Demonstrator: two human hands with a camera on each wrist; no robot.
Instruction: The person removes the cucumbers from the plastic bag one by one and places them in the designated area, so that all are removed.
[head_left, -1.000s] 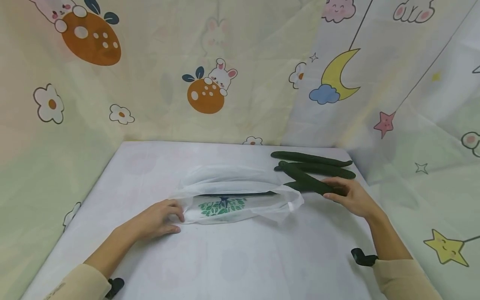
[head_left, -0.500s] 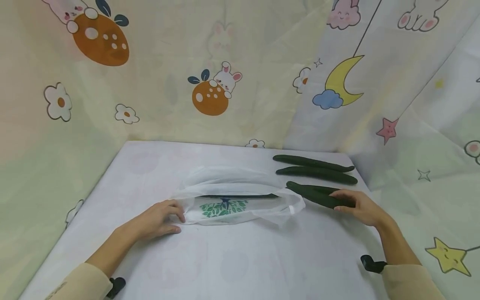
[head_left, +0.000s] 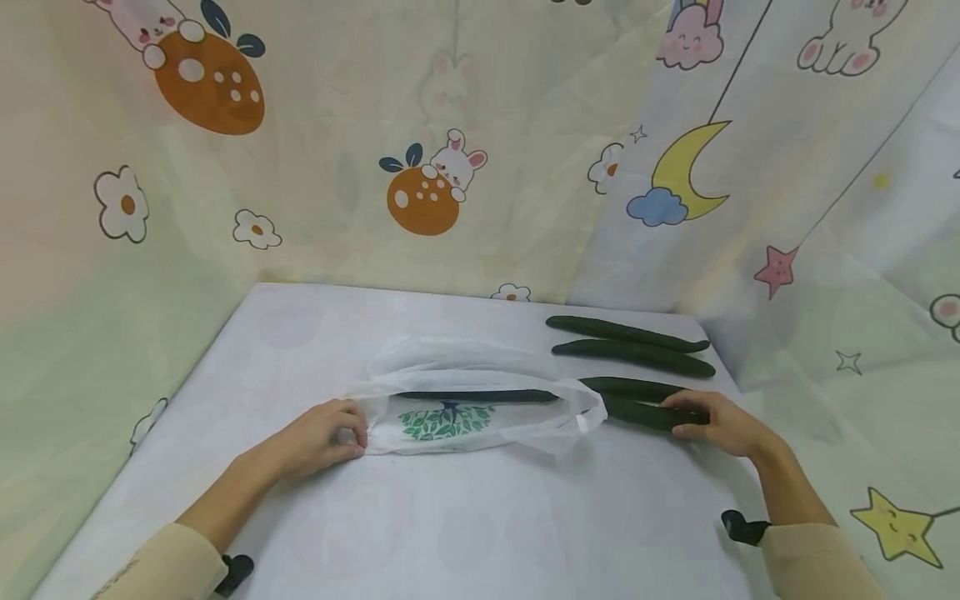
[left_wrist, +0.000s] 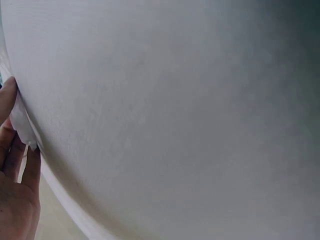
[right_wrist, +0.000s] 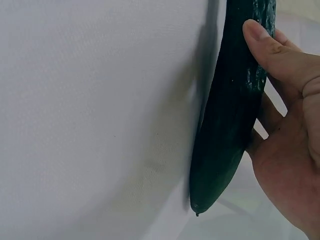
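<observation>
A white plastic bag (head_left: 525, 432) with a green leaf print lies flat, its mouth facing right. Through its slit shows a dark green cucumber inside (head_left: 476, 396). My left hand (head_left: 330, 437) pinches the bag's left end; in the left wrist view the bag's white edge (left_wrist: 22, 125) is between thumb and fingers. My right hand (head_left: 723, 423) grips the right end of a cucumber (head_left: 641, 414), thumb on one side in the right wrist view. That cucumber's left tip is hidden at the bag's mouth. Just behind it lies another cucumber (head_left: 626, 387), partly hidden by the bag.
Two more cucumbers, the rear one (head_left: 626, 333) and the one before it (head_left: 633, 354), lie side by side at the back right. Printed cloth walls (head_left: 315, 192) rise behind and beside the white table (head_left: 465, 533).
My right hand has drawn the cucumber off the others, toward me, and then brought its left tip to the bag's mouth. My left hand has tightened on the bag's end.
</observation>
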